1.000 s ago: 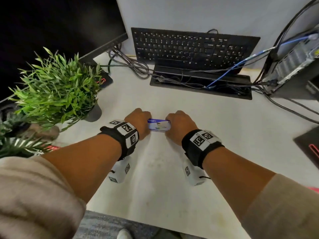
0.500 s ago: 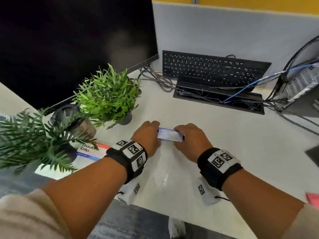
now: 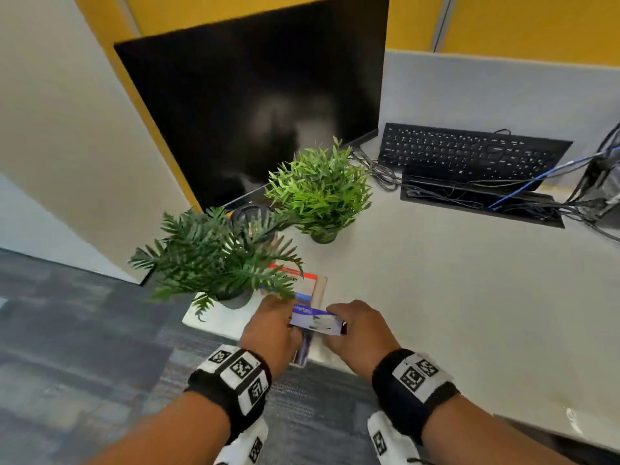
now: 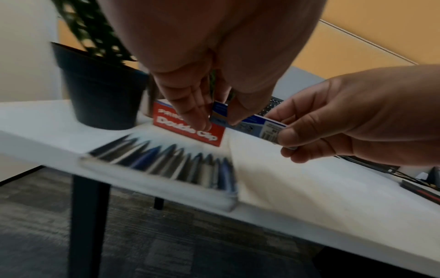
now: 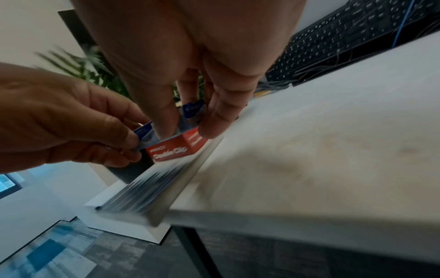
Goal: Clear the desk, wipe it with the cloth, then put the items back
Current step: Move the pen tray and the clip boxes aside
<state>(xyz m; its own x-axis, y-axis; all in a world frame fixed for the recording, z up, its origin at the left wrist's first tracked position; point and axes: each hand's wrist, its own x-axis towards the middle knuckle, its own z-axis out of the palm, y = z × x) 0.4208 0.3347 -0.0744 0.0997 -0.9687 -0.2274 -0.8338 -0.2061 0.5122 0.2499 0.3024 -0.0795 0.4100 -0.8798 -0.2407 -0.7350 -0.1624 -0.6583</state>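
Note:
Both hands hold a small blue and white box [image 3: 317, 322] by its ends, just above the desk's front left corner. My left hand [image 3: 273, 325] pinches the left end [image 4: 220, 111]; my right hand [image 3: 359, 330] pinches the right end [image 4: 271, 131]. Under the box lies a clear pack of pens [image 4: 171, 167] at the desk edge, with a red "Double Clip" box [image 4: 190, 129] behind it. In the right wrist view the blue box [image 5: 192, 111] sits between my fingers over the red box [image 5: 171, 148].
Two potted plants stand close by: a dark one [image 3: 214, 260] beside my left hand and a lighter one [image 3: 320, 189] behind. A black monitor [image 3: 255, 105], a keyboard [image 3: 469, 152] and a cable tray [image 3: 479, 199] fill the back. The white desk [image 3: 469, 297] spreads right.
Both hands have carried the blue box from the desk's middle toward its front left corner, over the pens and the red box. The camera view has swung left.

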